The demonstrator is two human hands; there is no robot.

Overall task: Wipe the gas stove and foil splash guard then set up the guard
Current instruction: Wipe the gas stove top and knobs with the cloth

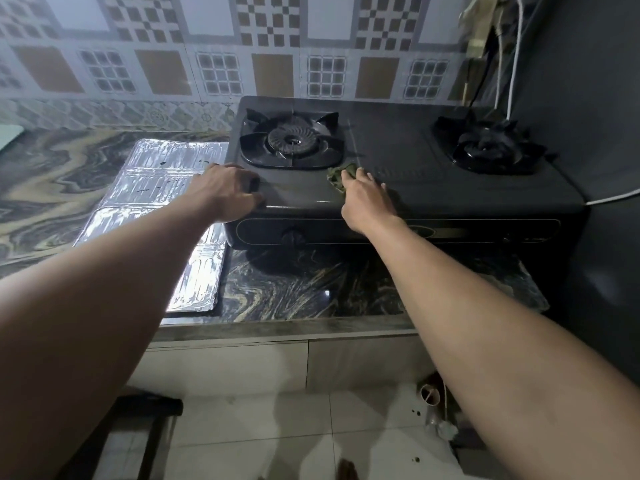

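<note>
Pressing a green cloth (337,177) onto the gas stove (398,171) top, the right hand (367,199) lies flat w/ fingers spread, cloth pinned under the fingertips just in front of the left burner (292,140). Grip there is wide and flat, not curled round the cloth. Left hand (228,192) rests on the stove's front-left corner, fingers bent over the edge; grip loosely closed on the corner, holding nothing else. Right burner (490,147) sits well apart, near the dark side wall. Foil splash guard (152,188) lies flat on the marbled bench (304,289), touching or just beside the stove's left side, partly hidden by the left forearm. One knob (292,237) shows on the front panel btwn the two wrists. White cable (512,60) hangs at the back right.
</note>
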